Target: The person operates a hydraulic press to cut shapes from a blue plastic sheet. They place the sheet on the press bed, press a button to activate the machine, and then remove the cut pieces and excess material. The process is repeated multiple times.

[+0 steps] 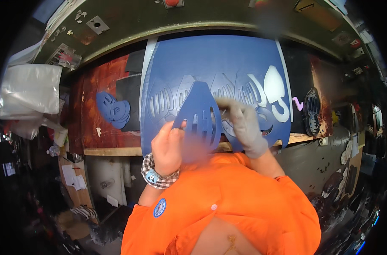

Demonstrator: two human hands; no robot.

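A dark blue slotted piece of sheet material (pixel 196 100), pointed at its far end, stands raised over the sheet. My bare left hand (pixel 168 144), with a checked band at the wrist, is closed on its near left edge. My right hand (pixel 246 127) wears a pale glove and lies just right of the piece, over the sheet; its fingers point toward the piece, but their tips are blurred and partly hidden. Beneath both hands spreads a large blue sheet (pixel 206 53), with a row of cut slotted outlines across it.
White cut-out shapes (pixel 274 83) lie on the sheet's right side. Beyond its right edge are a pink strip (pixel 297 103) and a black slotted cutting die (pixel 311 111). Several blue cut pieces (pixel 113 110) are stacked at left on the red board (pixel 91 134). A green machine beam (pixel 193 19) crosses the far side.
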